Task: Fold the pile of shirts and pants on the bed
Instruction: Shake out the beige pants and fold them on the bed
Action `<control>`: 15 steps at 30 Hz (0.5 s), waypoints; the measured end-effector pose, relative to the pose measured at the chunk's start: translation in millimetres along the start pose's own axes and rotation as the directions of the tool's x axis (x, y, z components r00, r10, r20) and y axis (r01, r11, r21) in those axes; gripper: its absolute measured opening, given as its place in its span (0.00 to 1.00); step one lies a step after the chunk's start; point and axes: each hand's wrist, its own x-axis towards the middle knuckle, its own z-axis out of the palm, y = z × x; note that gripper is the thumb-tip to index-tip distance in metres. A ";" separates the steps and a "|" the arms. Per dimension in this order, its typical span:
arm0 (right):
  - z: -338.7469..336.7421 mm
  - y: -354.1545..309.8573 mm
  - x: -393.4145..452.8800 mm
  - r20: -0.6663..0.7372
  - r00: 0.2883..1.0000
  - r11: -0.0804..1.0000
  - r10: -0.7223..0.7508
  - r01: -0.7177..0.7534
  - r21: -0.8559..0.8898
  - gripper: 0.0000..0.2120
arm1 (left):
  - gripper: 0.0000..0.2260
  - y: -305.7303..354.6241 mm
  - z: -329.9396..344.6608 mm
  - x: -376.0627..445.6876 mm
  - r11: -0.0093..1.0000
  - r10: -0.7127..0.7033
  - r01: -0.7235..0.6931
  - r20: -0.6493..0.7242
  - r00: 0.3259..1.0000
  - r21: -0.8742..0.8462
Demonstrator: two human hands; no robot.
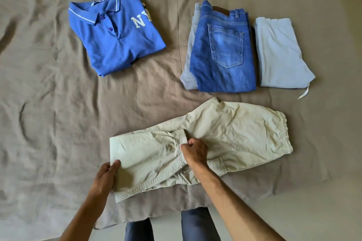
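The cream cargo pants point(205, 143) lie across the near middle of the bed, legs already doubled back so the elastic cuffs point(177, 143) sit on top around the middle of the garment, with the waistband end off to the right. The right hand point(195, 151) is curled down on those cuffs, fingers pinching the gathered hem, while the left hand point(106, 177) grips the folded left edge between thumb and fingers. To my eye this pair is halfway folded and wants at least one more fold before it matches the others. Farther back, the work looks done: a blue polo shirt point(117, 33) lettered "NY" lies folded at the far left, and at the far right a pair of blue jeans point(223, 49) rests folded on a pale grey garment point(190, 55), with light blue sweatpants point(280, 51) just beside them, a drawstring point(303, 93) trailing from the near corner. No loose pile shows on the rumpled brown bedsheet point(49, 84), so these pants appear to be the last item in view.
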 end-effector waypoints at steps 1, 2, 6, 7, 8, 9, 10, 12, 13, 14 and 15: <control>2.1 3.9 0.0 -0.001 1.000 1.000 -0.008 0.008 -0.022 0.12 | 0.14 0.2 1.4 -0.9 1.000 0.007 -0.007 -0.005 1.000 0.012; 4.0 7.6 -0.5 0.006 1.000 0.998 -0.012 0.013 -0.054 0.08 | 0.14 0.7 3.5 -1.4 1.000 0.010 -0.010 -0.008 1.000 0.019; 12.1 13.5 -2.9 0.028 0.998 0.991 -0.056 0.059 -0.120 0.11 | 0.14 0.7 4.8 -3.9 0.999 0.034 -0.034 -0.029 0.999 0.007; 13.3 14.8 -1.6 0.019 0.998 0.997 -0.063 0.064 -0.049 0.10 | 0.14 3.1 3.6 -5.1 0.999 0.041 -0.041 -0.018 0.999 0.014; 12.0 15.8 -2.3 0.018 0.998 0.998 -0.056 0.055 0.025 0.11 | 0.14 4.9 2.4 -6.6 0.999 0.042 -0.041 -0.008 0.999 0.023; 11.2 18.3 -0.2 0.023 0.999 0.995 -0.042 0.040 0.088 0.13 | 0.13 6.9 1.1 -7.3 0.999 0.041 -0.041 -0.004 0.999 0.029; 10.4 21.1 1.8 0.047 0.999 0.991 -0.014 0.008 0.135 0.14 | 0.13 10.6 -0.7 -10.0 0.998 0.049 -0.049 -0.001 0.999 0.034; 7.7 28.1 8.0 0.097 0.995 0.971 0.031 -0.053 0.232 0.12 | 0.12 21.2 -3.4 -18.8 0.996 0.083 -0.083 0.003 0.997 0.041; 6.2 31.7 10.4 0.106 0.994 0.954 0.037 -0.067 0.292 0.11 | 0.12 28.6 -4.1 -25.8 0.994 0.106 -0.106 0.006 0.994 0.033; 3.2 34.7 11.2 0.108 0.993 0.937 0.037 -0.072 0.341 0.10 | 0.12 36.7 -3.5 -35.3 0.991 0.135 -0.135 0.016 0.991 0.019; 1.8 37.8 13.2 0.105 0.994 0.916 0.034 -0.073 0.395 0.10 | 0.12 45.1 -2.2 -45.5 0.987 0.164 -0.164 0.029 0.986 -0.004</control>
